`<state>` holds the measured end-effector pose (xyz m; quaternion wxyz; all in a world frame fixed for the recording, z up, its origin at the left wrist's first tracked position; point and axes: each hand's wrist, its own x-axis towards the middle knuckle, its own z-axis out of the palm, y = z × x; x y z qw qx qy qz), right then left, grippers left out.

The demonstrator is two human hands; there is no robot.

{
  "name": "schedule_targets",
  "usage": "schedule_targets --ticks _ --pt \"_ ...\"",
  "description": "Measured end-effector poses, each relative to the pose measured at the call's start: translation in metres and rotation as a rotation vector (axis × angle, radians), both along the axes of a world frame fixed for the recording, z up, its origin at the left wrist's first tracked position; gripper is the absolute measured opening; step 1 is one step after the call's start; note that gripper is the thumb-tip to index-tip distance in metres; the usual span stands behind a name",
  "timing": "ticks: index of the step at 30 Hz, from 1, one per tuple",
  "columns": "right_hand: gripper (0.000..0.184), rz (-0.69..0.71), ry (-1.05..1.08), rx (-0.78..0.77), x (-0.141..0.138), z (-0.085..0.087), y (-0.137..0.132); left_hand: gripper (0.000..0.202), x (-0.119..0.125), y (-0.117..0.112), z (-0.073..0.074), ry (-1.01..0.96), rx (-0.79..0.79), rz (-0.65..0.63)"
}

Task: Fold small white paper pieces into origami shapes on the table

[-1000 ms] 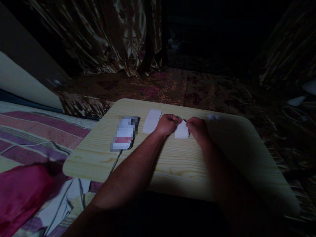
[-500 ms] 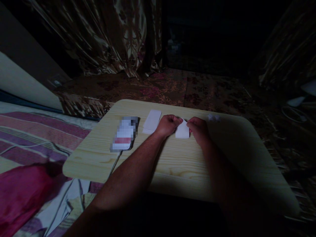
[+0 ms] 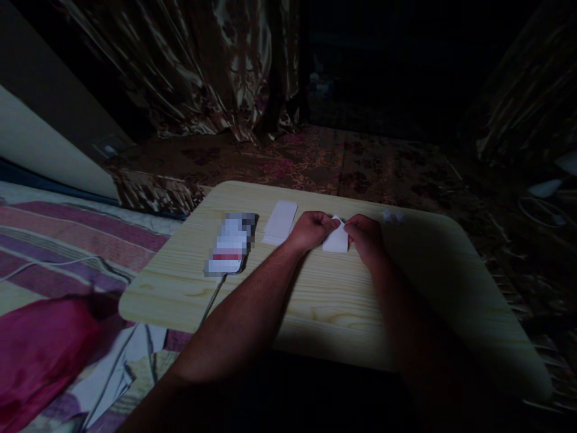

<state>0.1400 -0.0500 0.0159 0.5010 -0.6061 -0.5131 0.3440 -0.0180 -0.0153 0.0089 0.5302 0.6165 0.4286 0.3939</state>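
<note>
Between my hands, over the middle of the wooden table (image 3: 324,300), is a small piece of white paper (image 3: 335,241) with a pointed top, apparently folded. My left hand (image 3: 312,230) pinches its upper left side between thumb and fingers. At its upper right side, my right hand (image 3: 365,236) pinches it too. Just left of my left hand lies a stack of white paper strips (image 3: 281,220). Beyond my right hand rest a few small white folded paper pieces (image 3: 392,216), too dim to make out in detail.
A phone (image 3: 229,243), its screen blurred out, lies on the table's left with a white cable (image 3: 211,304) running off the near edge. Left of the table is a bed with a striped cover (image 3: 54,231) and a pink cloth (image 3: 45,337). A patterned curtain (image 3: 234,66) hangs behind.
Both hands stay pinched on the paper, with slight finger movement at its pointed top. The whole view has shifted a little to the right.
</note>
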Motion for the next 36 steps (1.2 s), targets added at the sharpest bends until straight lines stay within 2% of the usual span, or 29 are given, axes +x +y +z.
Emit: schedule_targets --ticks 12,25,31,36 --pt "0.008 0.001 -0.029 0.012 0.0001 -0.0011 0.0008 0.036 0.0024 0.0014 0.0003 -0.038 -0.079 0.058" --pt "0.01 -0.044 -0.03 0.023 0.0015 -0.0031 0.0022 0.026 0.0022 0.004 -0.0034 -0.045 -0.08 0.089" --pt "0.009 -0.044 -0.006 0.018 0.0013 -0.0039 0.0024 0.029 0.0018 0.0057 -0.0056 -0.01 -0.061 0.135" --pt "0.009 -0.047 -0.028 0.038 0.0028 -0.0026 0.0017 0.025 0.0009 0.0074 -0.0079 -0.024 -0.061 0.107"
